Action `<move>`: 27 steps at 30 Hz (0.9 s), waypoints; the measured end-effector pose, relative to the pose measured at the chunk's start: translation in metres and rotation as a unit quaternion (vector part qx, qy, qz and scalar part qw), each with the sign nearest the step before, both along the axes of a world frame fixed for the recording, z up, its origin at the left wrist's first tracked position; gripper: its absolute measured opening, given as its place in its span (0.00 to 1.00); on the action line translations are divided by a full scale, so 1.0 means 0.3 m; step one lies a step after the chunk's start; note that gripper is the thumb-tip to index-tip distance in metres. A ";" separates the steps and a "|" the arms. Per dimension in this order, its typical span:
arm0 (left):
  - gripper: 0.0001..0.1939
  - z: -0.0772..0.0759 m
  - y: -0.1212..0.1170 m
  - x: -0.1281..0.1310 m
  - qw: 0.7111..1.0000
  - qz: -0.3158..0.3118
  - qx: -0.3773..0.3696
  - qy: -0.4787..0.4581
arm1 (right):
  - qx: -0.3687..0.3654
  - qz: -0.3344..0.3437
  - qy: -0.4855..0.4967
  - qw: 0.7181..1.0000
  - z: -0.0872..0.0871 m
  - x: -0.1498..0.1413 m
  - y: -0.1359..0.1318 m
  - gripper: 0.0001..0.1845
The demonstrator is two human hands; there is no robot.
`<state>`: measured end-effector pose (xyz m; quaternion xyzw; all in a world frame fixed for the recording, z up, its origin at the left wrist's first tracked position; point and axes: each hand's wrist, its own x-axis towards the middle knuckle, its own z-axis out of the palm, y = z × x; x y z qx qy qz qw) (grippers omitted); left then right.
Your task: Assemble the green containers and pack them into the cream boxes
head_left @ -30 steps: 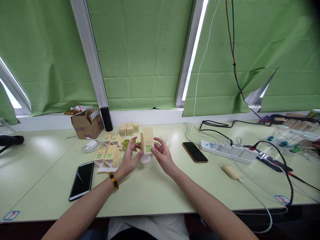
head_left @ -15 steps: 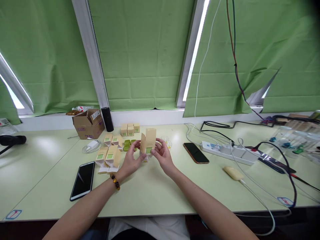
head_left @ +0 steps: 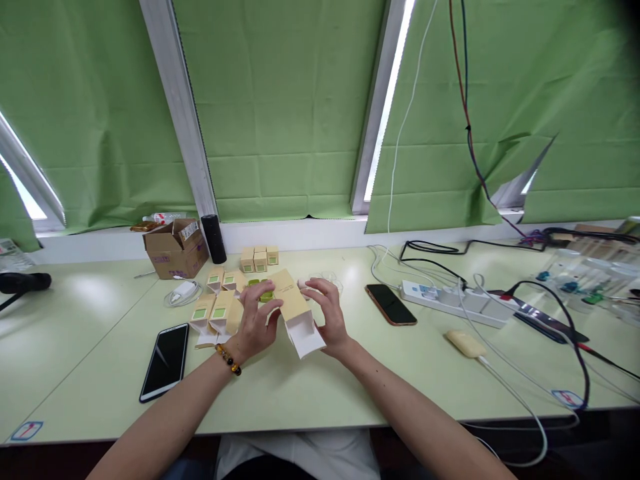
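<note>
A small tan carton is tilted between my hands, its open end with white inside and flap facing me. My left hand grips its left side, thumb and fingers closed on it. Curled round the carton's right side is my right hand, its thumb partly hidden by the box. Left of my left hand stand several open tan cartons with green labels. Just behind that hand lie small green containers, partly covered by it. Clear small items lie behind my right hand.
Three small closed cartons stand near the wall. Phones lie on both sides. A brown box and black cylinder are back left. A power strip, cables and a cream-coloured device occupy the right.
The carton, upright with its label towards me before, is now tipped with its open white end towards me. Both hands have turned with it.
</note>
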<state>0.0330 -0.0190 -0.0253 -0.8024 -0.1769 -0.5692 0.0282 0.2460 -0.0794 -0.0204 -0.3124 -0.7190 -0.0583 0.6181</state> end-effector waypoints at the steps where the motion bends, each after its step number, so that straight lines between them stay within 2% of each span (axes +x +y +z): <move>1: 0.12 -0.011 0.006 -0.005 1.000 0.016 0.006 0.001 | 0.012 -0.009 -0.005 1.000 -0.011 0.003 0.004 0.31; 4: 0.09 -0.044 0.023 -0.020 1.000 0.024 0.004 0.006 | 0.034 -0.016 -0.020 0.999 -0.034 0.007 0.016 0.33; 9: 0.04 -0.086 0.045 -0.042 0.999 0.030 0.030 0.006 | 0.071 -0.016 -0.036 0.997 -0.040 0.006 0.023 0.39; 12: 0.04 -0.097 0.051 -0.048 1.000 0.023 0.001 0.006 | 0.068 -0.023 -0.028 0.997 -0.046 0.010 0.027 0.37; 16: 0.07 -0.075 0.043 -0.038 0.999 0.008 -0.040 0.001 | 0.021 -0.020 -0.017 0.999 -0.050 0.015 0.025 0.30; 18: 0.13 -0.049 0.030 -0.027 0.999 0.012 -0.041 -0.010 | 0.008 -0.007 -0.018 1.000 -0.042 0.013 0.018 0.30; 20: 0.24 -0.025 0.013 -0.013 0.998 -0.029 -0.043 -0.022 | 0.007 0.020 -0.013 1.000 -0.028 0.005 0.009 0.33; 21: 0.29 -0.017 0.005 -0.006 0.996 -0.060 -0.059 -0.020 | 0.003 0.036 -0.006 0.999 -0.021 0.001 0.005 0.34; 23: 0.32 -0.009 -0.008 0.010 0.985 -0.099 -0.132 -0.040 | -0.020 0.060 0.014 0.998 -0.008 -0.008 -0.002 0.37; 27: 0.33 -0.002 -0.023 0.040 0.928 -0.176 -0.300 -0.129 | -0.062 0.071 0.035 0.995 0.001 -0.016 -0.003 0.38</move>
